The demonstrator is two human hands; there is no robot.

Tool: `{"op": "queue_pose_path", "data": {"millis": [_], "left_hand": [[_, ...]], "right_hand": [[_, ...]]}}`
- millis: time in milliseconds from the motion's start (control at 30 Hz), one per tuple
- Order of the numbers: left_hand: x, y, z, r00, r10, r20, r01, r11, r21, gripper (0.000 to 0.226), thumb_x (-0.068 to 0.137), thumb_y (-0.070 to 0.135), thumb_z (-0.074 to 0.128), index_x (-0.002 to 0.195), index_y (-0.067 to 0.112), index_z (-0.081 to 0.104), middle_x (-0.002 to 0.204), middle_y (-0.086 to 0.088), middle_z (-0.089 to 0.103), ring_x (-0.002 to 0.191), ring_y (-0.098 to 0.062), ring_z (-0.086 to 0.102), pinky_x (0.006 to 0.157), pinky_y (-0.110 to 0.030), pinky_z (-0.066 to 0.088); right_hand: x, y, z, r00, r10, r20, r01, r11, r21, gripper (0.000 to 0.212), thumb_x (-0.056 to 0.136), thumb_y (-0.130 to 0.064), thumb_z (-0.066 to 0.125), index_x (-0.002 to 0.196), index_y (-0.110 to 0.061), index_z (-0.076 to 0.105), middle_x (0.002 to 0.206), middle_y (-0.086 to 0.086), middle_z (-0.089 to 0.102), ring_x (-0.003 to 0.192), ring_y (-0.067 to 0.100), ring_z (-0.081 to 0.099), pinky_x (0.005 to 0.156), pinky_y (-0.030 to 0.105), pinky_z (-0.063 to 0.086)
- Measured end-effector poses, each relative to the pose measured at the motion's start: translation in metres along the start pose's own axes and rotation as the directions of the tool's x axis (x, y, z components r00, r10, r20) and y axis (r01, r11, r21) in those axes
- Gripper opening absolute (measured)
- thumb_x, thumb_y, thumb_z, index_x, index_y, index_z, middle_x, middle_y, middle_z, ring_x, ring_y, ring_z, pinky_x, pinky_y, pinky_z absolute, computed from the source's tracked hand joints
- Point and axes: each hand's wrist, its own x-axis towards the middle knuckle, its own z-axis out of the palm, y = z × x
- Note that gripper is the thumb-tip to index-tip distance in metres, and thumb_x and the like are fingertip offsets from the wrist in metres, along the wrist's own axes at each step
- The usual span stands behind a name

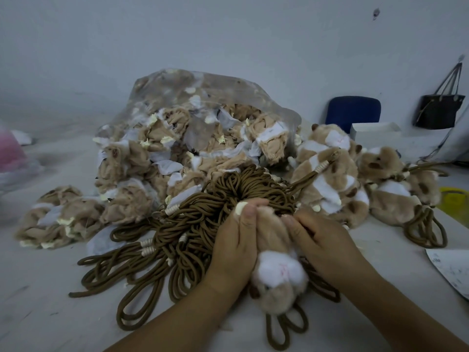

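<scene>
Left hand (234,246) and right hand (323,240) are working before one bag (177,87) of skins, over one cord heap (177,224), beside roughly six stuffed toys (327,179), both curling tightly round one plush (276,270) between them.

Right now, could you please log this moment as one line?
left hand: grips plush hamster | right hand: grips same | brown cord pile: underneath
</scene>
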Motion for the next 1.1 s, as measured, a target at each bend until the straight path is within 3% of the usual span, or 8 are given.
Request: {"op": "queue_pose_path", "data": {"millis": [133,300,500,667,733,833,967,1100], "left_hand": [[0.002,-0.001,-0.003,0.999,0.049,-0.017,-0.048,0.999,0.018,0.034,0.099,0.049,0.035,0.102,0.033,0.064,0.095,0.01,0.069,0.092,0.0,0.063,0.079,-0.013,0.047],[0.0,0.0,-0.002,0.99,0.101,0.1,-0.113,0.987,0.118,0.032,0.093,0.052,0.035,0.109,0.038,0.059,0.106,0.018,0.066,0.105,0.002,0.06,0.092,-0.017,0.045],[0.005,0.005,-0.005,0.981,0.16,0.113,-0.179,0.967,0.18,0.025,0.093,0.047,0.04,0.11,0.037,0.056,0.108,0.021,0.062,0.105,0.01,0.056,0.09,-0.007,0.04],[0.009,0.008,-0.007,0.963,0.259,0.077,-0.271,0.922,0.277,0.025,0.098,0.034,0.043,0.115,0.027,0.059,0.108,0.016,0.06,0.105,0.005,0.056,0.091,-0.009,0.04],[0.01,0.011,-0.008,0.933,0.352,0.068,-0.353,0.868,0.35,0.031,0.098,0.027,0.045,0.118,0.015,0.064,0.107,0.007,0.06,0.101,0.001,0.055,0.091,-0.009,0.04],[0.01,0.013,-0.007,0.86,0.509,0.043,-0.472,0.76,0.446,0.031,0.095,0.017,0.049,0.116,0.003,0.068,0.112,-0.001,0.051,0.103,-0.005,0.05,0.092,-0.011,0.041],[0.006,0.013,-0.002,0.764,0.643,0.053,-0.6,0.677,0.427,0.017,0.091,0.013,0.058,0.107,0.012,0.063,0.113,0.0,0.047,0.105,-0.006,0.047,0.094,-0.014,0.041],[0.006,0.013,-0.002,0.716,0.697,0.051,-0.65,0.638,0.413,0.016,0.089,0.01,0.062,0.103,0.014,0.053,0.111,-0.002,0.045,0.103,-0.012,0.05,0.092,-0.021,0.045]], "right_hand": [[-0.001,0.008,-0.008,0.999,-0.029,-0.014,0.028,0.999,-0.041,0.042,0.088,-0.062,0.032,0.062,-0.032,0.043,0.058,-0.01,0.049,0.059,0.009,0.051,0.052,0.025,0.036],[0.0,0.004,-0.005,0.998,-0.051,-0.021,0.052,0.997,0.049,0.038,0.087,-0.06,0.037,0.063,-0.032,0.047,0.071,-0.008,0.055,0.061,0.007,0.05,0.054,0.015,0.032],[0.003,0.008,-0.007,0.999,0.024,-0.027,-0.021,0.994,0.109,0.043,0.088,-0.064,0.038,0.063,-0.031,0.049,0.066,-0.008,0.055,0.06,0.007,0.049,0.052,0.016,0.033],[0.002,0.014,-0.009,0.997,0.072,-0.031,-0.07,0.996,0.061,0.044,0.079,-0.067,0.035,0.065,-0.029,0.053,0.064,-0.01,0.057,0.061,0.009,0.052,0.053,0.02,0.037],[0.002,0.013,-0.008,0.994,0.101,-0.052,-0.098,0.993,0.067,0.049,0.078,-0.066,0.035,0.068,-0.024,0.058,0.063,-0.005,0.059,0.061,0.01,0.054,0.056,0.028,0.042],[0.003,0.007,-0.007,0.986,0.142,-0.09,-0.127,0.979,0.159,0.043,0.078,-0.063,0.038,0.064,-0.025,0.054,0.067,-0.008,0.06,0.059,0.007,0.052,0.053,0.019,0.038],[0.001,-0.002,-0.006,0.986,0.134,-0.098,-0.105,0.961,0.254,0.033,0.08,-0.054,0.039,0.062,-0.027,0.046,0.06,-0.015,0.054,0.054,-0.001,0.047,0.049,0.01,0.035],[-0.001,-0.003,-0.005,0.988,0.129,-0.086,-0.099,0.952,0.289,0.04,0.08,-0.053,0.039,0.067,-0.017,0.051,0.061,-0.015,0.053,0.055,-0.001,0.047,0.05,0.009,0.035]]}}
